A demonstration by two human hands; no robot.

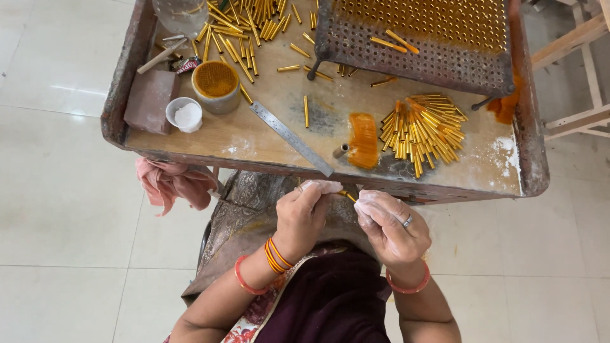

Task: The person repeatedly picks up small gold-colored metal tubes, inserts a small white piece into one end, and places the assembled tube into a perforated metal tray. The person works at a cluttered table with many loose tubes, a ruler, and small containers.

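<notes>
My left hand (304, 215) and my right hand (389, 221) meet just below the front edge of a low wooden work table (254, 136). Together they pinch one thin yellow tube (348, 195) between powder-dusted fingertips. My right hand wears a ring, and both wrists carry orange bangles. On the table straight ahead lies a fanned pile of yellow tubes with orange ends (422, 132). Left of that pile sits a small brush with orange bristles (361, 141).
A metal ruler (290, 138) lies diagonally on the table. A perforated metal rack (416, 41) stands at the back right. Loose yellow tubes (238, 25), a round container of orange powder (215, 82), a white cup (185, 115), a brown block (150, 100). Pink cloth (173, 182) hangs at the left.
</notes>
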